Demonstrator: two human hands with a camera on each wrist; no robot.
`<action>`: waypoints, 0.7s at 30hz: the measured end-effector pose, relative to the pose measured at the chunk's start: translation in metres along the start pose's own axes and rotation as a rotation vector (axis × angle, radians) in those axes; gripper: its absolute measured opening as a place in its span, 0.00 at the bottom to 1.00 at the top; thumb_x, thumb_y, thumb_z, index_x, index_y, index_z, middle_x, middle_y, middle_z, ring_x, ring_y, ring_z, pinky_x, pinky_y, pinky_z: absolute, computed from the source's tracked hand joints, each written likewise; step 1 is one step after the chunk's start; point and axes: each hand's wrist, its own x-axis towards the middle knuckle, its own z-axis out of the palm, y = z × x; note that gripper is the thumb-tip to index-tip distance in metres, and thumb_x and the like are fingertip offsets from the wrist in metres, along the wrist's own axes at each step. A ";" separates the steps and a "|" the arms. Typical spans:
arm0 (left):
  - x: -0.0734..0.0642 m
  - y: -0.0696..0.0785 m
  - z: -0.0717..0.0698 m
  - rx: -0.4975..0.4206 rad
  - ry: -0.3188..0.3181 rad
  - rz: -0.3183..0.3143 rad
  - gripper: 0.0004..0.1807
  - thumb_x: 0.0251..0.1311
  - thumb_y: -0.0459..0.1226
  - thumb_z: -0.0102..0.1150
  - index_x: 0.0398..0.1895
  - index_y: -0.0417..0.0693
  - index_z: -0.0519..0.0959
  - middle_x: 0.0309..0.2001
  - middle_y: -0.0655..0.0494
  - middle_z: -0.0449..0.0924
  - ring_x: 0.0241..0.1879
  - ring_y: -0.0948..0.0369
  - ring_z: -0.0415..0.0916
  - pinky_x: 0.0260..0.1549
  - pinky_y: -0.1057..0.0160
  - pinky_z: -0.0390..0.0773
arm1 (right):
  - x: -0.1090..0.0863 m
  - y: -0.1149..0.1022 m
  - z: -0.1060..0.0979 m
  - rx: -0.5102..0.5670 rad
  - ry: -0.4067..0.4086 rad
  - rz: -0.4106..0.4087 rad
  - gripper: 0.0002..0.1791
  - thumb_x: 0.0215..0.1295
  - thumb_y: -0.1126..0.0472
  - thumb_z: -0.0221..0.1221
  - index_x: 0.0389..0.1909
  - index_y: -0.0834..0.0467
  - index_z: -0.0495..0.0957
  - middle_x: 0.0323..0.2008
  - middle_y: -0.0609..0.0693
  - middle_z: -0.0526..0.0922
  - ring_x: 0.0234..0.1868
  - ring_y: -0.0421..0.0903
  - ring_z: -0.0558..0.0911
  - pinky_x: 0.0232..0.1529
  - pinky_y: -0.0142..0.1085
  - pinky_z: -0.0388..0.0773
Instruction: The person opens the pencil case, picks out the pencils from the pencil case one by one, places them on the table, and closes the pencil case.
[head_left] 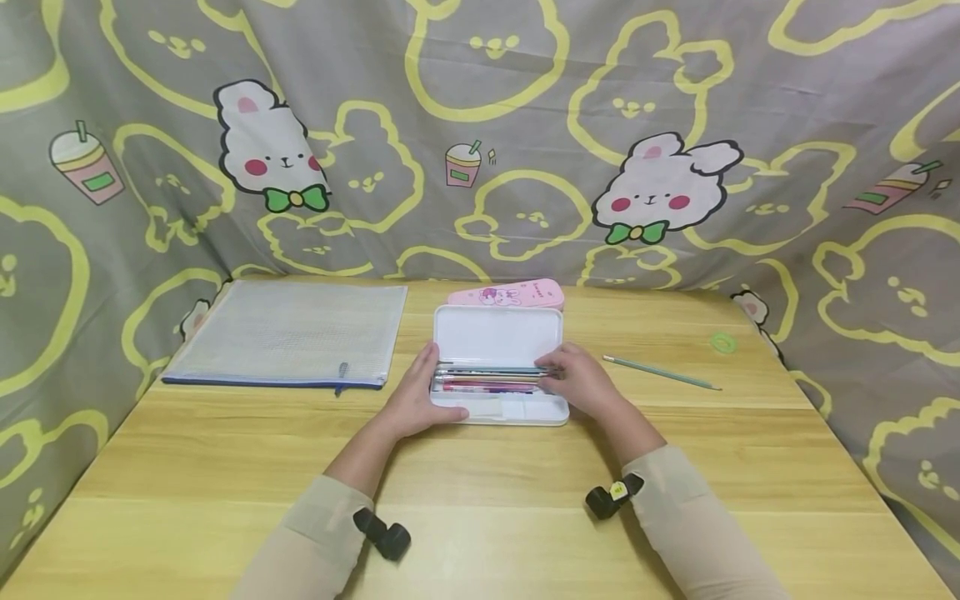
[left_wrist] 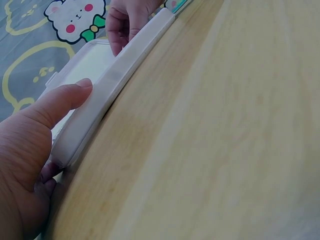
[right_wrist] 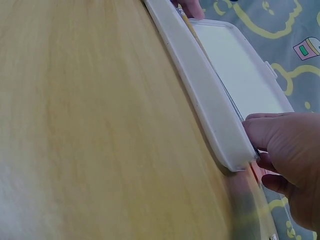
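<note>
A white pencil case (head_left: pixel 495 335) lies with its lid raised in the head view, holding several pencils and pens (head_left: pixel 487 379). My left hand (head_left: pixel 411 402) grips the case's left end, the thumb on its front rim and the other fingers round the side. At the right end, my right hand (head_left: pixel 583 382) reaches over the inside and pinches the end of a slim dark pencil (right_wrist: pixel 233 101). A yellowish pencil (right_wrist: pixel 196 36) also shows along the rim in the right wrist view. Part of the right fingertips is hidden behind the case wall.
Behind the case lies a pink pencil case (head_left: pixel 517 293). A mesh zip pouch (head_left: pixel 292 333) with a blue edge is at the left. To the right are a green pencil (head_left: pixel 663 372) and a green ring (head_left: pixel 723 342). A patterned curtain (head_left: pixel 525 142) borders the table.
</note>
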 end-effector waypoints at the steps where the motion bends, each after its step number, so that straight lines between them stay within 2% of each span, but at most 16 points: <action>1: 0.000 0.000 0.000 -0.001 0.001 0.001 0.71 0.40 0.52 0.77 0.79 0.42 0.37 0.80 0.45 0.32 0.79 0.47 0.33 0.76 0.46 0.43 | 0.000 -0.001 0.000 0.000 -0.001 0.010 0.16 0.59 0.61 0.67 0.49 0.57 0.84 0.42 0.52 0.80 0.45 0.49 0.77 0.52 0.47 0.77; 6: 0.000 0.000 0.000 -0.007 0.003 0.002 0.71 0.40 0.52 0.78 0.78 0.42 0.37 0.80 0.45 0.32 0.79 0.47 0.33 0.76 0.46 0.43 | 0.000 -0.001 0.002 -0.004 -0.003 0.038 0.16 0.60 0.60 0.66 0.49 0.57 0.83 0.44 0.53 0.80 0.47 0.50 0.78 0.55 0.48 0.76; 9: -0.001 0.001 0.000 -0.007 0.003 -0.003 0.71 0.40 0.52 0.78 0.79 0.42 0.37 0.80 0.45 0.32 0.79 0.46 0.33 0.76 0.46 0.43 | 0.000 0.000 0.003 -0.010 0.005 0.022 0.15 0.60 0.60 0.66 0.49 0.58 0.84 0.44 0.53 0.81 0.48 0.51 0.78 0.56 0.49 0.76; 14: -0.001 0.000 0.001 -0.012 0.004 -0.006 0.71 0.40 0.51 0.78 0.79 0.43 0.38 0.80 0.46 0.32 0.79 0.46 0.33 0.76 0.46 0.43 | 0.000 0.001 0.005 -0.006 0.031 -0.001 0.13 0.61 0.61 0.66 0.46 0.58 0.85 0.41 0.52 0.82 0.46 0.50 0.79 0.54 0.48 0.77; 21: 0.000 0.000 0.001 -0.008 -0.002 -0.007 0.71 0.40 0.53 0.77 0.79 0.43 0.37 0.80 0.46 0.32 0.79 0.47 0.33 0.76 0.45 0.43 | 0.001 0.002 0.006 0.007 0.056 0.014 0.10 0.63 0.61 0.64 0.44 0.58 0.86 0.38 0.51 0.82 0.45 0.50 0.80 0.52 0.47 0.78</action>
